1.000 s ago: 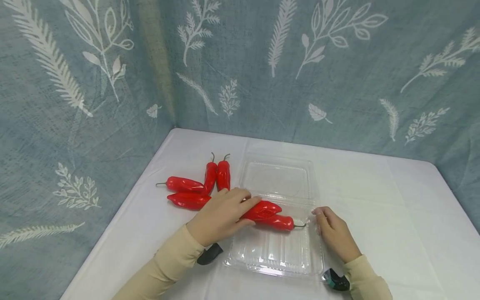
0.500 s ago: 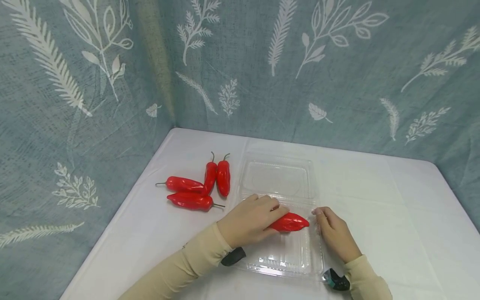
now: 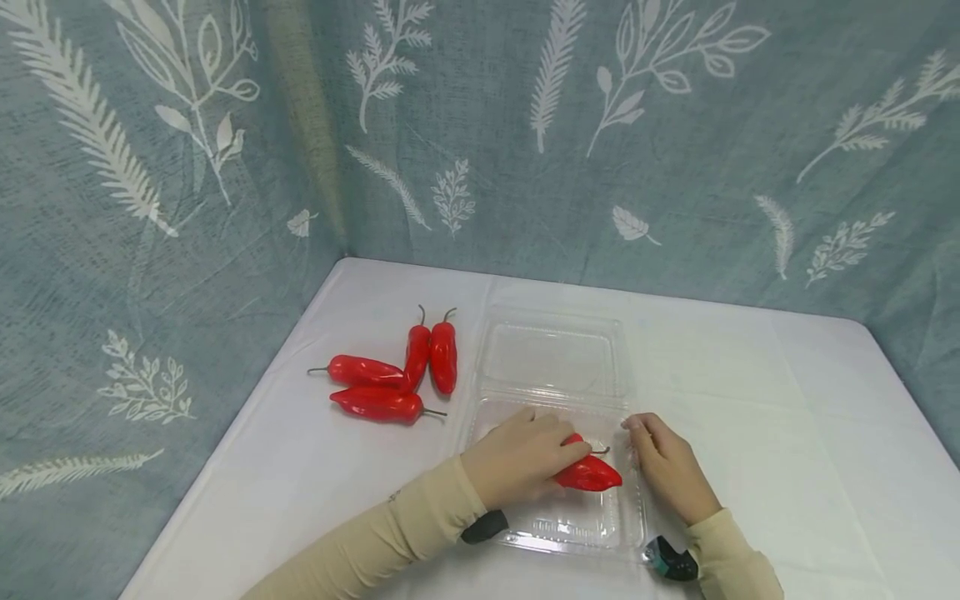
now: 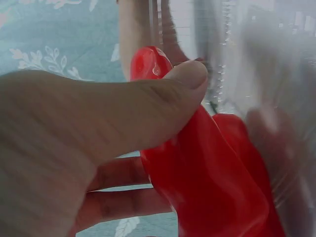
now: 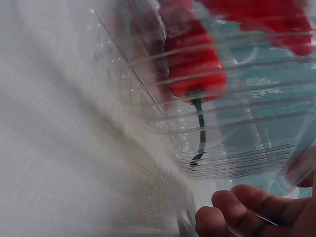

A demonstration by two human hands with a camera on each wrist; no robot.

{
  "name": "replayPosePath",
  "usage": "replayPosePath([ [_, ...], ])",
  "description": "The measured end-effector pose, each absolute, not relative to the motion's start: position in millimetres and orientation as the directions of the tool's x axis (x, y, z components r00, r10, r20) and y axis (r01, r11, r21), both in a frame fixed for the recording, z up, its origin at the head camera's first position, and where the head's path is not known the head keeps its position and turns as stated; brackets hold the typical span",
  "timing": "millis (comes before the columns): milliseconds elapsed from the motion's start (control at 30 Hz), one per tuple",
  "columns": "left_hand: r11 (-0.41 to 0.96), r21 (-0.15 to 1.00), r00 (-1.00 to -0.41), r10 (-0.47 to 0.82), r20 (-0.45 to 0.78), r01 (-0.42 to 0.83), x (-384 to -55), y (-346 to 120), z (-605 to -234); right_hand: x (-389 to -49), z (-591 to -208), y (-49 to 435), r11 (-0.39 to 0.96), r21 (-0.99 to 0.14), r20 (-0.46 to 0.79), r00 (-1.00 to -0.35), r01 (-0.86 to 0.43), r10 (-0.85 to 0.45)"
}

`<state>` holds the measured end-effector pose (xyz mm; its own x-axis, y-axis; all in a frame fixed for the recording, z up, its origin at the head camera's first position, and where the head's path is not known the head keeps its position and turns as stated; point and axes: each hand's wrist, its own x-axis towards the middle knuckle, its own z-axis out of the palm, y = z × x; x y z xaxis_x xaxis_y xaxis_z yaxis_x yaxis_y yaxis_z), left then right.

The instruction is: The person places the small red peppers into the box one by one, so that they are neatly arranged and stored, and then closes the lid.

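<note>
My left hand (image 3: 521, 458) grips a glossy red chili pepper (image 3: 591, 475) low over the base of a clear plastic clamshell container (image 3: 555, 546). The thumb lies across this pepper in the left wrist view, and its tip points toward the right wall. Another red chili pepper (image 5: 197, 74) lies inside the base, its green stem toward the right wall; in the head view the left hand mostly covers it. At the container's right rim, my right hand (image 3: 670, 467) pinches the edge between thumb and fingers.
Left of the container, several red chili peppers lie on the white table, including a front one (image 3: 378, 404) and an upright pair's right one (image 3: 444, 358). The container's lid (image 3: 551, 354) lies open toward the back. A patterned curtain (image 3: 480, 108) stands behind the table.
My left hand has moved right and nearer with its pepper, away from the peppers on the table, and turned it slightly. My right hand stays at the container's rim.
</note>
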<state>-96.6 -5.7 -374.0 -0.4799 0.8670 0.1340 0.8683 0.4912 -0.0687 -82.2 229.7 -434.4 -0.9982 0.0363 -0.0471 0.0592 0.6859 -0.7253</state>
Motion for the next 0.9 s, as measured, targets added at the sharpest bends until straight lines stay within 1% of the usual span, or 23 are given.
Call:
replayPosePath([
  [133,0.501,-0.072,-0.495,0.865,0.084,0.863,-94.6,-7.5,-377.3,-83.6,-436.4,230.1,0.686,-0.727,-0.028,-0.999,0.040,0.028],
  [567,0.505,-0.104,-0.509,0.860,-0.014,0.857,-98.3,-2.4,-381.5,-83.3,-437.0,231.4,0.684,-0.728,-0.020,-0.999,0.033,0.028],
  [700,0.496,-0.111,-0.503,0.863,-0.050,0.861,-100.5,0.4,-381.7,-83.2,-435.6,231.4,0.678,-0.734,-0.022,-0.999,0.035,0.028],
  [900,0.480,-0.085,-0.487,0.867,-0.102,0.873,-101.9,3.9,-382.8,-84.0,-436.6,231.1,0.672,-0.740,-0.020,-0.999,0.035,0.030],
])
